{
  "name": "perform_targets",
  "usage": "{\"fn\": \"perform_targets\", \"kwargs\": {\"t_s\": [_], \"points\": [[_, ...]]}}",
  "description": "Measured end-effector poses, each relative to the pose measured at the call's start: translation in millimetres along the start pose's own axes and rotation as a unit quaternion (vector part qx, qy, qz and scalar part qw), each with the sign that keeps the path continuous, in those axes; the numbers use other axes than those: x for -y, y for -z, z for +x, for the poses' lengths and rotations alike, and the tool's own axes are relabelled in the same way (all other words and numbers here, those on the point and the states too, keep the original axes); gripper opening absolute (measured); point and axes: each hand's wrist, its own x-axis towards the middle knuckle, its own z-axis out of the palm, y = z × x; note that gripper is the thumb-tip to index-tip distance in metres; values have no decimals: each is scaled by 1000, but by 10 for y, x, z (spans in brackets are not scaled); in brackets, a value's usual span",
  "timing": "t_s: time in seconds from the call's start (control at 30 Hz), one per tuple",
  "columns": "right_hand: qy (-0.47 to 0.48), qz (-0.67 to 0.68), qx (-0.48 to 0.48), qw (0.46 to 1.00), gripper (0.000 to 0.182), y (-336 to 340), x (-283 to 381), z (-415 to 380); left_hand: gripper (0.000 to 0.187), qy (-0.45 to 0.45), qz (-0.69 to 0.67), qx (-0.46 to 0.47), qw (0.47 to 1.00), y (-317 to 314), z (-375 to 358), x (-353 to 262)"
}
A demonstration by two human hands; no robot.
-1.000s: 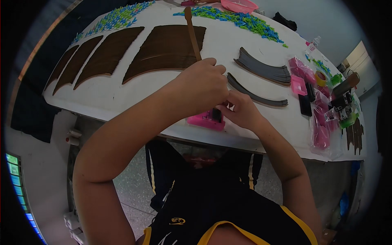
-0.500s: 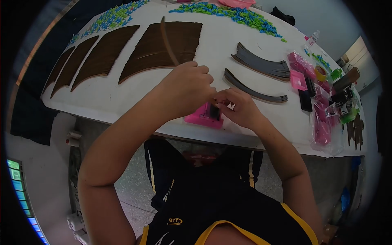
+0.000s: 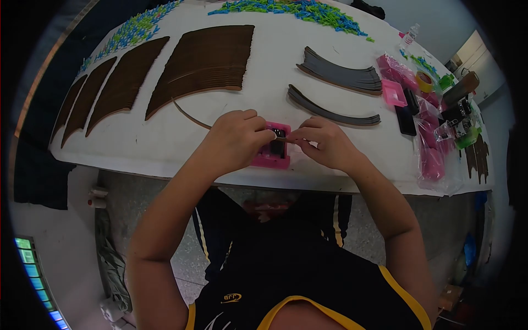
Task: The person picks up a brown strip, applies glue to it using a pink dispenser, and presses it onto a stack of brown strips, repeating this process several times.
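Note:
A thin brown strip (image 3: 190,116) runs from the table into my left hand (image 3: 236,138), whose fingers are closed on it. Its end crosses over a pink box (image 3: 270,160) with a dark inside, near the table's front edge. My right hand (image 3: 324,144) pinches the strip's end just right of the box. Left of my hands lie fanned stacks of brown strips (image 3: 203,63). Two groups of dark grey curved strips (image 3: 338,71) rest to the right of centre.
Blue and green small pieces (image 3: 308,14) are spread along the far side. At the right are a pink tray (image 3: 394,92), a black phone (image 3: 406,120), a tape roll (image 3: 424,81), plastic-wrapped pink items (image 3: 432,159) and a clear bottle (image 3: 410,36).
The strip has swung from pointing up and away to lying low toward the left. My left hand has lowered and moved left, uncovering more of the pink box. The head view has shifted slightly.

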Motion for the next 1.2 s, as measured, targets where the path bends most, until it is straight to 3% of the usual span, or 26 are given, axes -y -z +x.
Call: {"fn": "perform_targets", "kwargs": {"t_s": [0.5, 0.57, 0.97, 1.2], "points": [[1, -4, -18, 1000, 30, -25, -17, -51, 26, 6, -14, 1, 1000, -11, -1, -8], [-14, -7, -12, 1000, 30, 24, -39, -107, 15, 7, -7, -7, 1000, -6, 10, -18], [-129, -136, -44, 981, 24, 807, -284, -1165, 20, 3, -21, -8, 1000, -93, 34, -26], [-131, -166, -66, 975, 23, 907, -351, -1378, 21, 5, -22, 12, 1000, -36, 81, -46]]}}
